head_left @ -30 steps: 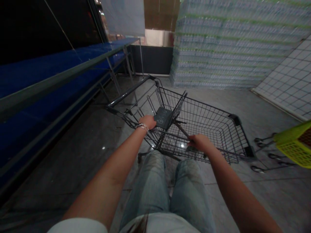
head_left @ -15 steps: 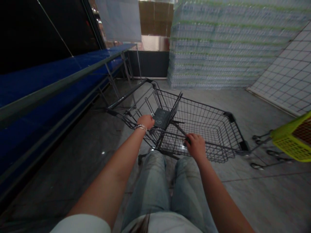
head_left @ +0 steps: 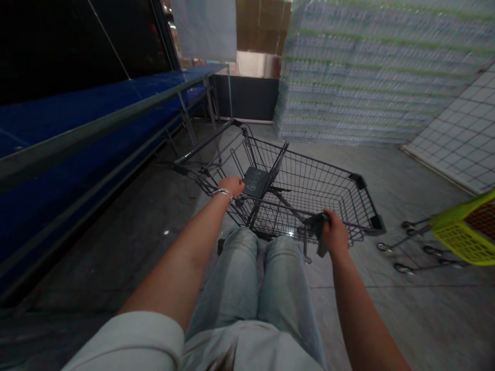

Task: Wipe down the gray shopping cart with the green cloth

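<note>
A dark wire shopping cart (head_left: 376, 222) stands crosswise in front of my legs, its handle to the left. My left hand (head_left: 231, 186), with a bracelet at the wrist, is closed on the near top rim beside the black child-seat panel (head_left: 255, 181). Farther right along that same rim, my right hand (head_left: 335, 234) is closed on a dark cloth (head_left: 317, 229). The cloth lies over the rim, and part of it hangs down outside the basket. The fingertips of my right hand are partly hidden.
A blue-topped long table (head_left: 96, 105) with a metal frame runs along the left. Tall stacks of wrapped bottles (head_left: 359, 87) stand at the back. At the right are a yellow-green basket cart (head_left: 460, 232) on wheels and a white panel with a wire grid (head_left: 460, 123).
My right hand has slid to the right along the near rim, and the dark cloth under it now shows. My left hand stays on the rim near the seat panel. The view has shifted slightly.
</note>
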`<action>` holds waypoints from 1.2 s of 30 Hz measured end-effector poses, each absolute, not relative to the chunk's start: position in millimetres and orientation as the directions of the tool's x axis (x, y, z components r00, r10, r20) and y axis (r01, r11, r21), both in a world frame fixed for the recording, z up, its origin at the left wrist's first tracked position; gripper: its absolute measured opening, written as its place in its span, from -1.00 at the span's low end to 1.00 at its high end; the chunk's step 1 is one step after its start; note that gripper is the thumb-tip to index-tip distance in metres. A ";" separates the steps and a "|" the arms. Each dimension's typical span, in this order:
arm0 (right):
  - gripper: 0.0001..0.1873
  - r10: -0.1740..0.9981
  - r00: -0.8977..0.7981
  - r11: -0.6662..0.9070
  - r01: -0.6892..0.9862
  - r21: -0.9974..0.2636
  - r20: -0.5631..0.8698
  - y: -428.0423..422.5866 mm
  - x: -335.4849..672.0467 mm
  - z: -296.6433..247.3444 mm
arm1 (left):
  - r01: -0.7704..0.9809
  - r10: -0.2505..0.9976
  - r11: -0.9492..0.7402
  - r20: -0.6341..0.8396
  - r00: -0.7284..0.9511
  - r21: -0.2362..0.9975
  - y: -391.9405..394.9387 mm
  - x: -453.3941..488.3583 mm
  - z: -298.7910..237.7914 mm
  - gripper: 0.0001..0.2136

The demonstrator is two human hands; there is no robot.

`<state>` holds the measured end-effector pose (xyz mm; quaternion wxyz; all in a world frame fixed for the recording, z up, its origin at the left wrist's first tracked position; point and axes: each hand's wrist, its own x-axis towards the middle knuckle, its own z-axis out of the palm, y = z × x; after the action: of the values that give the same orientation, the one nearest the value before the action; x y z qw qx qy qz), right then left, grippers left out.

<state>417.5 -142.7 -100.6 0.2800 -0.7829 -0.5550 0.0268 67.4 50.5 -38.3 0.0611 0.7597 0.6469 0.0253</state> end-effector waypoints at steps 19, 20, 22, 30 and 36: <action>-0.48 0.980 -0.076 0.158 0.857 -0.491 0.184 -23.9 240.8 -58.9 | 0.961 0.998 0.045 0.034 -0.056 0.274 33.6 72.8 -43.0 -0.57; -0.47 0.979 -0.121 0.174 0.916 -0.360 0.167 -25.9 230.3 -60.2 | 0.960 0.998 0.041 0.035 -0.053 0.279 34.7 73.1 -43.2 -0.57; -0.44 0.977 -0.127 0.154 0.975 -0.159 0.170 -29.1 216.8 -62.7 | 0.960 0.998 0.022 0.042 -0.035 0.281 37.6 73.2 -43.4 -0.57; -0.41 0.983 -0.139 0.152 0.982 -0.115 0.117 -2.3 229.5 -63.5 | 0.971 0.998 -0.023 0.068 0.007 0.240 59.1 79.3 -41.4 -0.57; -0.45 0.958 -0.274 0.262 0.956 -0.129 -0.084 32.6 256.5 -63.3 | 0.965 0.999 -0.036 0.040 0.026 0.259 68.5 88.3 -42.9 -0.55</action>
<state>256.5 32.6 -63.3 0.0056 -0.6025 -0.7944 0.0770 88.3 68.5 -42.9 0.0798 0.7119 0.6897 0.1056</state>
